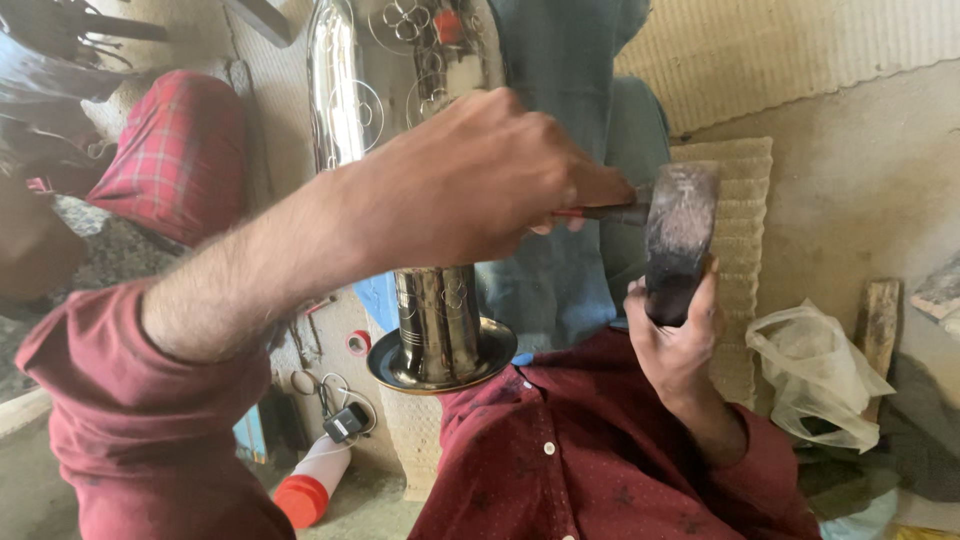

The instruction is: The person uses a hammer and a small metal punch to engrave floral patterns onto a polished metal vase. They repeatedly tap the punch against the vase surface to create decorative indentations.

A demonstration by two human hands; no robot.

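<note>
While the left hand (480, 185) is curled tight around a thin tool (600, 213) whose tip meets the hammer head (680, 240), the right hand (675, 340) grips that dark hammer head from below, fingers wrapped around it, at the right of the scene. Just behind the left hand stands a tall shiny metal vessel (440, 320) with engraved flower patterns, its flared base near the maroon shirt (600, 460). A crumpled plastic bag (815, 375) lies on the floor at the right, and a white bottle with a red cap (315, 480) lies lower left.

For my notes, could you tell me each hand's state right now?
Left hand: closed on the hammer's handle.
Right hand: gripping the hammer head.
</note>
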